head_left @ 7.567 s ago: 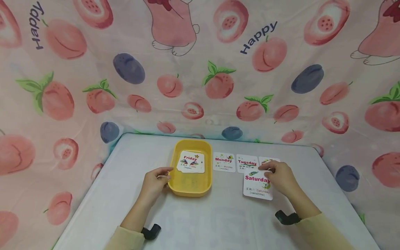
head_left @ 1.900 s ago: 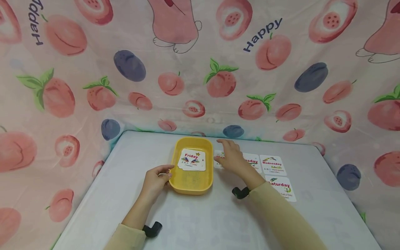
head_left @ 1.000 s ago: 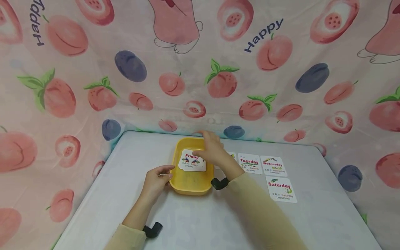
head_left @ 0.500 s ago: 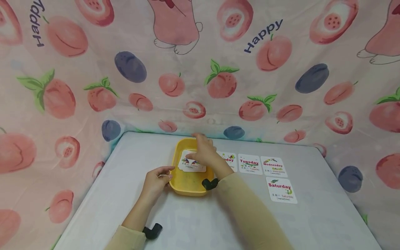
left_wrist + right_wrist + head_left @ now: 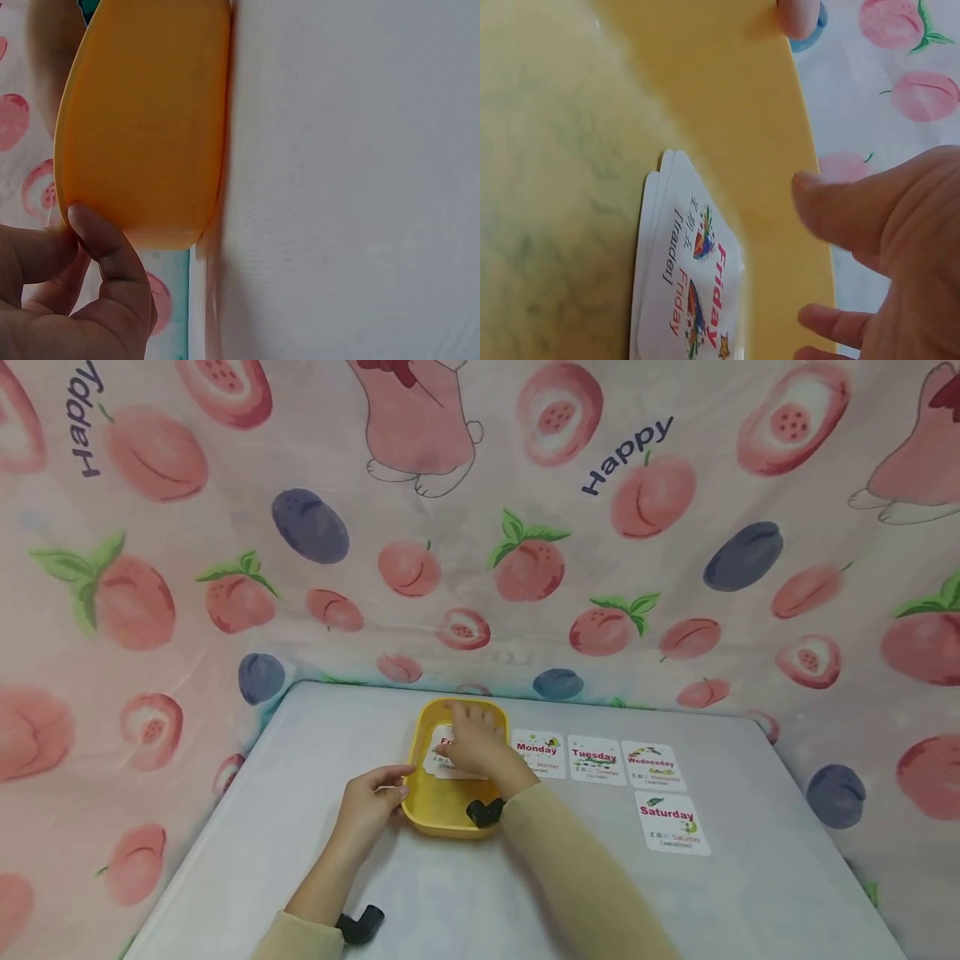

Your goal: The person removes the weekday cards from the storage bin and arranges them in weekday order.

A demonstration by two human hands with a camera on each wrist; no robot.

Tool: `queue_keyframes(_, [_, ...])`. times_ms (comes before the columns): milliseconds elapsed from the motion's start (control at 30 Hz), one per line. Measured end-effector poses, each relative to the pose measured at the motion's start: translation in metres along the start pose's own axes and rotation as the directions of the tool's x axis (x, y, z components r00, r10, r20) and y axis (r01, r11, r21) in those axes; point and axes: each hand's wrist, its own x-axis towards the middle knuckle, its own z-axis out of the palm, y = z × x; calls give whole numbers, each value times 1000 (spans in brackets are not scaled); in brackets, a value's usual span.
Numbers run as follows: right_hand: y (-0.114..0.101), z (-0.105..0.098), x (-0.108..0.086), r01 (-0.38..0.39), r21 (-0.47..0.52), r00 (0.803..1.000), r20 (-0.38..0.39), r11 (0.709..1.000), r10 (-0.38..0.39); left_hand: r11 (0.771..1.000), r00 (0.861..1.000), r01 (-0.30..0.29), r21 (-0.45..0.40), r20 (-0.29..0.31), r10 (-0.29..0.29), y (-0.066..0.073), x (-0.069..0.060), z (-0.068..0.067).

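A yellow tray (image 5: 442,827) holds a small stack of white cards with a Friday card (image 5: 694,277) on top. The left hand (image 5: 365,802) pinches the tray's left rim between thumb and fingers; the left wrist view shows its fingertips (image 5: 84,217) on the tray wall (image 5: 150,112). Over the stack hovers the right hand (image 5: 480,745), fingers spread and holding nothing. In the right wrist view the right thumb and fingers (image 5: 832,202) stand apart from the cards. From the head, the right hand hides part of the Friday card.
Right of the tray, Monday (image 5: 537,755), Tuesday (image 5: 596,760) and Wednesday (image 5: 652,767) cards lie in a row on the white table (image 5: 600,893). A Saturday card (image 5: 671,823) lies below Wednesday. A fruit-print cloth (image 5: 637,568) stands behind.
The Saturday card, earlier in the right hand, now lies on the table below Wednesday. The right hand has moved left, past the Monday card, to above the tray. The left hand stays on the rim.
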Motion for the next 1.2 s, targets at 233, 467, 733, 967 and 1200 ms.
queue_keyframes(233, [4, 7, -2, -17, 9, 999, 30, 1000, 16, 1000, 1000, 14, -14, 18, -14, -4, 0, 0])
queue_keyframes(467, [11, 17, 3, -10, -58, 998, 56, 998, 13, 1000, 1000, 24, -7, 4, -24, -4, -2, 0])
queue_keyframes(733, [10, 17, 2, -25, -61, 997, 78, 998, 30, 1000, 1000, 13, 3, 1, -13, -3, -1, -2])
queue_keyframes(967, [7, 19, 5, -51, -80, 997, 57, 995, 56, 1000, 1000, 14, 5, -1, -14, -3, 2, -2])
queue_keyframes(1200, [7, 22, 7, -46, -109, 999, 10, 993, 47, 1000, 1000, 8, -5, -5, -8, -2, 0, -1])
